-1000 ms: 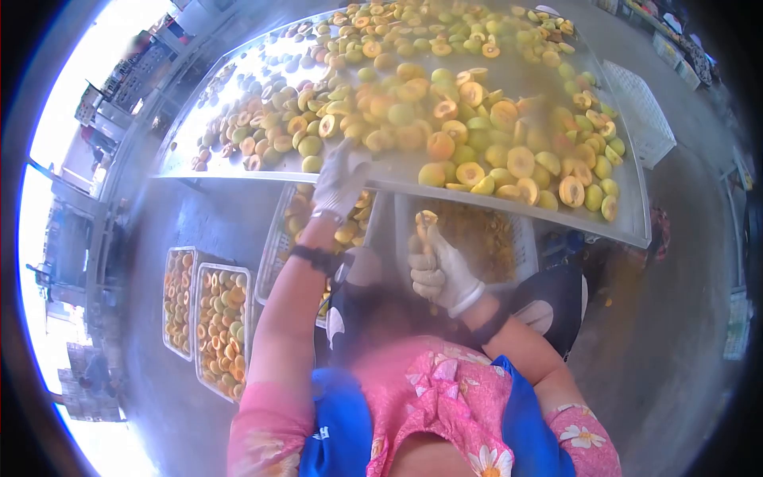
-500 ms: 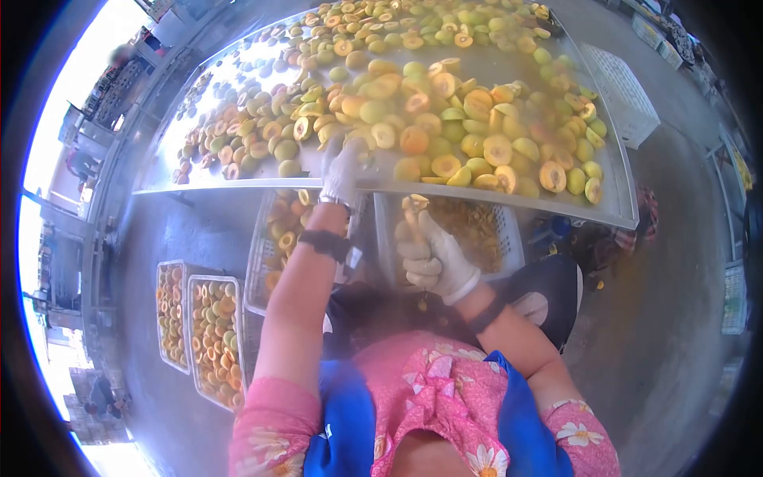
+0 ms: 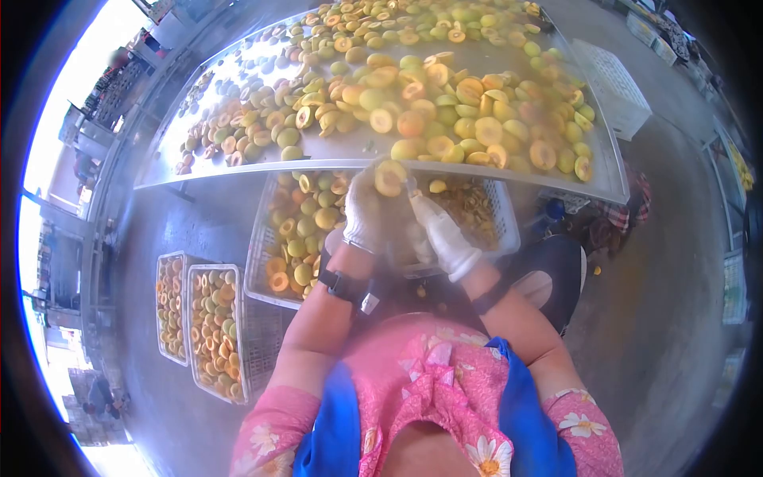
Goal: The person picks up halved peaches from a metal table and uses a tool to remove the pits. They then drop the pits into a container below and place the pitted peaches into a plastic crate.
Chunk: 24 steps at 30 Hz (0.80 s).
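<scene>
My left hand (image 3: 366, 211), in a white glove, is closed around a yellow peach half (image 3: 390, 178) just below the table's front edge. My right hand (image 3: 447, 238), also gloved, grips a slim small tool (image 3: 412, 191) whose tip meets the right side of that fruit. The tool's exact kind is too blurred to make out. Ahead, many halved peaches (image 3: 488, 131) are heaped on the metal table (image 3: 278, 165). Below my left hand stands a crate of peach halves (image 3: 254, 266). Under my right hand is a crate of small yellowish-brown pieces (image 3: 509, 226).
Two white crates, one nearer (image 3: 238, 334) and one farther left (image 3: 161, 314), hold more fruit halves on the floor. A white basket (image 3: 616, 91) stands beyond the table's right edge. Plaid cloth (image 3: 632, 203) from another person shows beneath the right corner.
My left hand has drawn back from the fruit pile with a peach half and come beside my right hand. The tool in my right hand has risen slightly to the fruit.
</scene>
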Tool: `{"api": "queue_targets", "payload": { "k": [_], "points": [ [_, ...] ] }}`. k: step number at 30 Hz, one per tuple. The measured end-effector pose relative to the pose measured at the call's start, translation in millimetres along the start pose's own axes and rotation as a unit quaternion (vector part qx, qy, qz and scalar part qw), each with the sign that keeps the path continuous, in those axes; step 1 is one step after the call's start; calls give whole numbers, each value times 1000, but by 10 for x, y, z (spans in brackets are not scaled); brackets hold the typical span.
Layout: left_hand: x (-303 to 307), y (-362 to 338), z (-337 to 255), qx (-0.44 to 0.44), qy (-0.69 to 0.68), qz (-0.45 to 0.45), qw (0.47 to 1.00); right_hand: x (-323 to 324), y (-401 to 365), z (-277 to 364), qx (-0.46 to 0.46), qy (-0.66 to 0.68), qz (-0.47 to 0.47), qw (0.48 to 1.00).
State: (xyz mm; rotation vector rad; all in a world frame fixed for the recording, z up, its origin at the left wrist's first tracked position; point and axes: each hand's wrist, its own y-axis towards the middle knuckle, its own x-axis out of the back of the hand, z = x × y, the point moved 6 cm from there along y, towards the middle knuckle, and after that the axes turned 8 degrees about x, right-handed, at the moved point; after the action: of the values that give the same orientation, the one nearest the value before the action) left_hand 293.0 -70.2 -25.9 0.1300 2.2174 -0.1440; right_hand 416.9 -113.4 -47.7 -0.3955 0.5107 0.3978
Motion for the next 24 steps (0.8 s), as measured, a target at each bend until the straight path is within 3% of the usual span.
{"api": "queue_targets", "payload": {
  "k": [1,2,3,5,7,13,16,18,20,22,24],
  "points": [
    [-1,-9,17,0,1,1,1000,-10,-21,12,1,0,0,1000],
    [33,-13,59,9,-23,-19,1000,8,-34,136,96,-156,-15,983],
    [55,-21,95,19,-47,-40,998,-11,-68,265,187,-307,-31,933],
    [72,-42,132,14,-25,-60,998,-2,-97,286,184,-337,-23,923],
    [37,-93,168,9,-4,-81,997,-55,-168,401,318,-378,-36,869],
    [-30,-183,295,17,22,-103,994,-57,-212,414,270,-405,-43,872],
    [73,-165,332,6,19,-170,985,-62,-162,314,281,-419,-44,862],
    [221,-125,306,-71,121,-184,973,-94,-161,277,288,-392,-48,872],
    [-58,-240,273,-81,109,-176,975,-108,-186,284,294,-364,-54,882],
    [-138,-268,259,-92,96,-166,977,-108,-161,236,237,-362,-26,901],
    [-203,-291,122,-201,339,-159,905,-91,-131,200,228,-347,-23,909]
  ]
}}
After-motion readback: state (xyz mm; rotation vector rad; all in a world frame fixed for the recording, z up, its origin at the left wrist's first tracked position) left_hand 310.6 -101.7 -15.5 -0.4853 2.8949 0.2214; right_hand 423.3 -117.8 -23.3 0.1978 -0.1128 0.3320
